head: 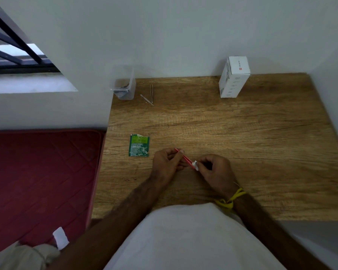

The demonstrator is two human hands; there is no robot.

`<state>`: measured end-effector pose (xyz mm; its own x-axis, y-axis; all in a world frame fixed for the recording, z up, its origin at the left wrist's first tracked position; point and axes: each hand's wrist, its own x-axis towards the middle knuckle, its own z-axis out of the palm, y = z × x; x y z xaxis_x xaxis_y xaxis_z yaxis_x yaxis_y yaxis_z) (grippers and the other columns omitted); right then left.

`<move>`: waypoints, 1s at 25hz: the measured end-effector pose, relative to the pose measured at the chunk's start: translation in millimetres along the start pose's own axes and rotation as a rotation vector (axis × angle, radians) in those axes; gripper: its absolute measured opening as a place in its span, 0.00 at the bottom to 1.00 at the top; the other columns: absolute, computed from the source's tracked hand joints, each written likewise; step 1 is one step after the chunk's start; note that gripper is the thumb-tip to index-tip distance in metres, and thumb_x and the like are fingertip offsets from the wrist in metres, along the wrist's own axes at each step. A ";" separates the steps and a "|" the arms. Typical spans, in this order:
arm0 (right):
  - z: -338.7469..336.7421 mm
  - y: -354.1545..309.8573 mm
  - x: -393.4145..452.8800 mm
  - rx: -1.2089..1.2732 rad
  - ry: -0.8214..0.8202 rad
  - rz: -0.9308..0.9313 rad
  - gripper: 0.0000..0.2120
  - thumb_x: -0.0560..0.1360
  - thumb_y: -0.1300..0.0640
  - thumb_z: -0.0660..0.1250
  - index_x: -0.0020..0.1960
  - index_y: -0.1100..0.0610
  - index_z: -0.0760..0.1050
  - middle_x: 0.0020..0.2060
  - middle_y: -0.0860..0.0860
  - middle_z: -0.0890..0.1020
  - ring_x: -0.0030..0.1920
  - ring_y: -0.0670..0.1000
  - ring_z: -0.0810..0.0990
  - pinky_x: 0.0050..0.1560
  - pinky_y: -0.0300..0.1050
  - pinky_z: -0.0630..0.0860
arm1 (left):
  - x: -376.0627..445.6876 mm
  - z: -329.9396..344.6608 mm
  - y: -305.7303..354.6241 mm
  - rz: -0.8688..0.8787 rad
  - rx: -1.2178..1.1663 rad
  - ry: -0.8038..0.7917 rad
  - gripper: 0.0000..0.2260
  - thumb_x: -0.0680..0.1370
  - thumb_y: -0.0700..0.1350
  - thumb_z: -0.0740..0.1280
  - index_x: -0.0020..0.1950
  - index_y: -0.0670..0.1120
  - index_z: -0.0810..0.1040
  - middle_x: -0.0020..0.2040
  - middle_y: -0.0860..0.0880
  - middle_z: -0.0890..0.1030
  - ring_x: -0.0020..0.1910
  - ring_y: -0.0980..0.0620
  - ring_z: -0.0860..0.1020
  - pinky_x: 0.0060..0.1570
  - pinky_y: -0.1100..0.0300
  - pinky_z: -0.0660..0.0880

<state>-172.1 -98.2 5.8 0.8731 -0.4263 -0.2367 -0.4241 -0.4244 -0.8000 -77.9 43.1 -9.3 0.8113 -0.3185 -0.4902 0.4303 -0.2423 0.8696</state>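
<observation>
A thin red stick-like tool (185, 158) is held low over the wooden table (242, 133). My left hand (167, 164) pinches its upper end between thumb and fingers. My right hand (217, 175) pinches a small white piece (195, 165) at the tool's lower end. A torn green sachet (139, 145) lies flat on the table just left of my left hand.
Metal tweezers and a thin probe (150, 94) lie near the back left. A clear plastic container (123, 85) stands at the back left corner against the wall. A white box (234, 77) stands at the back right. A red mattress (41, 176) borders the table's left side.
</observation>
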 end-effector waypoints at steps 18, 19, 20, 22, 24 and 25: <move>16.5 -0.4 15.3 -0.337 -0.021 -0.212 0.07 0.77 0.52 0.67 0.48 0.54 0.79 0.43 0.49 0.79 0.43 0.49 0.76 0.45 0.51 0.76 | 7.2 -0.7 -0.6 0.061 0.139 -0.048 0.09 0.81 0.42 0.67 0.53 0.37 0.82 0.42 0.41 0.86 0.37 0.50 0.85 0.36 0.62 0.81; 16.8 -0.1 15.6 -0.337 -0.026 -0.215 0.07 0.77 0.52 0.67 0.48 0.55 0.79 0.42 0.49 0.79 0.43 0.49 0.76 0.45 0.51 0.76 | 7.8 -0.8 -0.7 0.059 0.139 -0.049 0.09 0.81 0.42 0.67 0.53 0.37 0.82 0.42 0.41 0.86 0.37 0.50 0.85 0.36 0.62 0.81; 15.4 1.9 15.4 -0.329 -0.034 -0.212 0.06 0.77 0.52 0.67 0.48 0.55 0.79 0.43 0.49 0.79 0.43 0.49 0.76 0.45 0.51 0.76 | 7.7 -0.7 -0.5 0.058 0.144 -0.050 0.08 0.81 0.42 0.67 0.53 0.37 0.82 0.42 0.41 0.86 0.37 0.50 0.85 0.36 0.61 0.81; 9.4 8.2 11.9 -0.307 -0.058 -0.194 0.06 0.77 0.52 0.68 0.48 0.55 0.80 0.43 0.49 0.79 0.44 0.49 0.76 0.46 0.50 0.76 | 5.7 0.3 -0.1 0.063 0.157 -0.051 0.08 0.81 0.42 0.67 0.53 0.39 0.82 0.42 0.41 0.86 0.38 0.49 0.85 0.37 0.61 0.81; 8.4 7.4 10.8 -0.298 -0.068 -0.182 0.06 0.77 0.53 0.68 0.48 0.55 0.80 0.43 0.50 0.79 0.44 0.49 0.77 0.46 0.49 0.76 | 5.3 0.4 0.5 0.081 0.165 -0.046 0.07 0.81 0.42 0.67 0.53 0.40 0.82 0.42 0.42 0.86 0.38 0.49 0.85 0.38 0.61 0.82; 10.6 4.5 13.4 -0.286 -0.055 -0.191 0.06 0.76 0.53 0.69 0.47 0.55 0.80 0.43 0.50 0.80 0.44 0.49 0.77 0.46 0.49 0.76 | 6.4 0.4 -0.2 0.085 0.163 -0.040 0.06 0.81 0.42 0.67 0.52 0.41 0.82 0.41 0.42 0.86 0.38 0.49 0.85 0.39 0.60 0.82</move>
<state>-159.8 -97.4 -6.8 0.9517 -0.2768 -0.1329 -0.2948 -0.7027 -0.6475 -72.9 40.7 -12.7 0.8241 -0.3800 -0.4200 0.2881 -0.3571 0.8885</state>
